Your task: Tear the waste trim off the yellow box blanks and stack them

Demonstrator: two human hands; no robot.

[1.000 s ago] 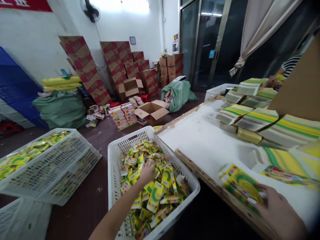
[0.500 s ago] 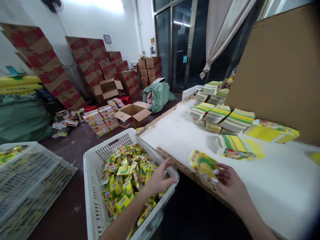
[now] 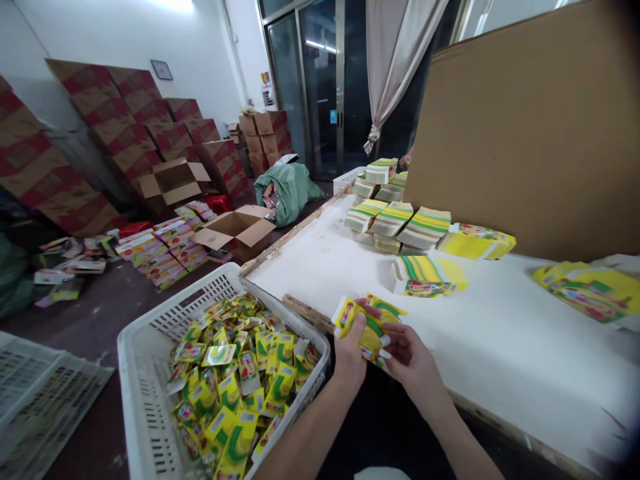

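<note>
In front of me, at the table's near edge, a yellow-and-green printed carton [image 3: 370, 340] is held between both hands. My left hand [image 3: 350, 360] grips its left side, thumb on the printed face. The fingers of my right hand [image 3: 413, 357] are pinched at its right side. A second yellow piece [image 3: 387, 308] shows just behind it; whether it is a separate carton I cannot tell. Below and left of my hands, a white plastic basket [image 3: 143, 373] holds many small yellow cartons [image 3: 230, 390] in a loose heap.
On the white table [image 3: 310, 260] lie stacks of flat yellow cartons [image 3: 425, 227] and a smaller fanned stack [image 3: 425, 273]. A large cardboard sheet [image 3: 515, 133] stands behind them. Further back are an open cardboard box [image 3: 240, 230], a green sack [image 3: 293, 190] and another person's hand [image 3: 406, 160].
My left hand has moved from over the basket to the carton and now grips it. My right hand has brought the carton left. The view has turned to the right.
</note>
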